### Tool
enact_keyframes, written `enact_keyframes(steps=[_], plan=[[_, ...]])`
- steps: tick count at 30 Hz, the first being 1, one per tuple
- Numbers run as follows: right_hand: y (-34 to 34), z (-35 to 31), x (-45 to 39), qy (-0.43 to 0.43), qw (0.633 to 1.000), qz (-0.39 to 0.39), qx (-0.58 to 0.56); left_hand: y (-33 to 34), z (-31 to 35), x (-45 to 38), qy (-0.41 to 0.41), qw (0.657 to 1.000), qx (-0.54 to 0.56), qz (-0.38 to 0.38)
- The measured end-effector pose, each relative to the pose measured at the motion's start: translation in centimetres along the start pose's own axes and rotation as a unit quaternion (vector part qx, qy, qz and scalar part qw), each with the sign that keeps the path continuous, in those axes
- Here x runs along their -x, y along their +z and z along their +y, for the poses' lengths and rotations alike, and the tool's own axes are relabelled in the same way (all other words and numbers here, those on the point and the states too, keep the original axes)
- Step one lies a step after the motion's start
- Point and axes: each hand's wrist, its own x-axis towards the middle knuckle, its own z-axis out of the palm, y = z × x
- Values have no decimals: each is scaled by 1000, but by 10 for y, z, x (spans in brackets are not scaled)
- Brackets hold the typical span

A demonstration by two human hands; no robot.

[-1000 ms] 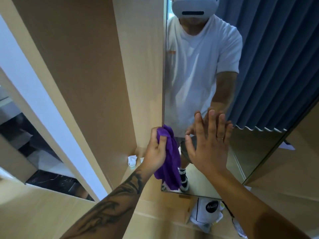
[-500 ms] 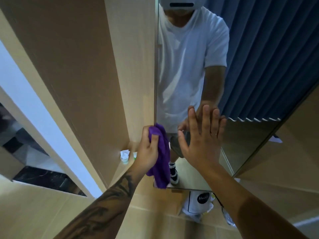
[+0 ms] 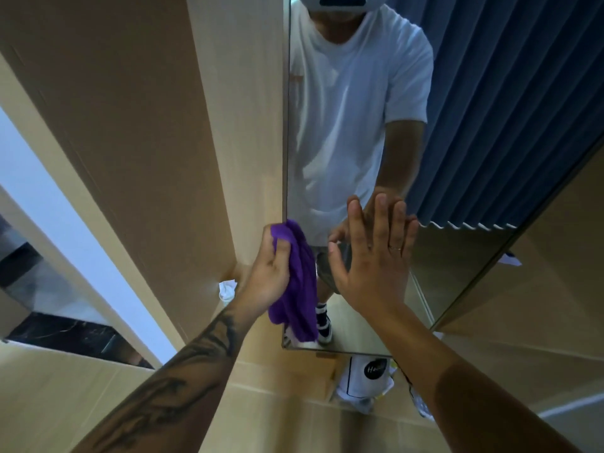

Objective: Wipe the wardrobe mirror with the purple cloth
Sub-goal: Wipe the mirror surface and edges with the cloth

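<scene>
The left hand (image 3: 268,276) grips the purple cloth (image 3: 295,282), bunched and hanging with its long axis vertical, against the mirror (image 3: 353,142) at its lower left edge. The right hand (image 3: 372,256) presses flat on the glass just beside it. Unwiped glass likely extends upward and rightward

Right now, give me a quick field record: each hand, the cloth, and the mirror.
left hand: grips the purple cloth, bunched, at the mirror's left edge
right hand: fingers straight, palm flat against the glass
purple cloth: hangs from the grip down toward the mirror's bottom edge
mirror: tall panel on the wardrobe, reflecting the person and a blue curtain
</scene>
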Motion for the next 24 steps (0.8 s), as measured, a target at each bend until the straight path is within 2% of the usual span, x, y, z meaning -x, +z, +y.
enact_keyframes(steps=[4, 6, 9, 13, 15, 20, 22, 24], plan=[[3, 0, 1, 5, 1000, 0, 3, -16, 35, -20, 133, 989, 43, 45], [4, -1, 2, 10, 1000, -3, 2, -15, 47, -24, 165, 980, 85, 66], [3, -3, 4, 14, 1000, -6, -1, -5, 31, -13, 148, 982, 91, 75], [0, 0, 4, 6, 1000, -20, 3, -1, -28, -5, 77, 997, 25, 7], [0, 1, 5, 3, 1000, -23, 10, -4, -23, -11, 99, 995, 8, 23], [0, 1, 8, 2, 999, -31, 9, -17, 38, -24, 202, 974, 71, 74], [0, -1, 8, 4, 1000, -29, 6, -14, 37, -21, 196, 974, 85, 77], [0, -2, 7, 8, 1000, -26, 3, -7, 13, -13, 157, 983, 79, 59]])
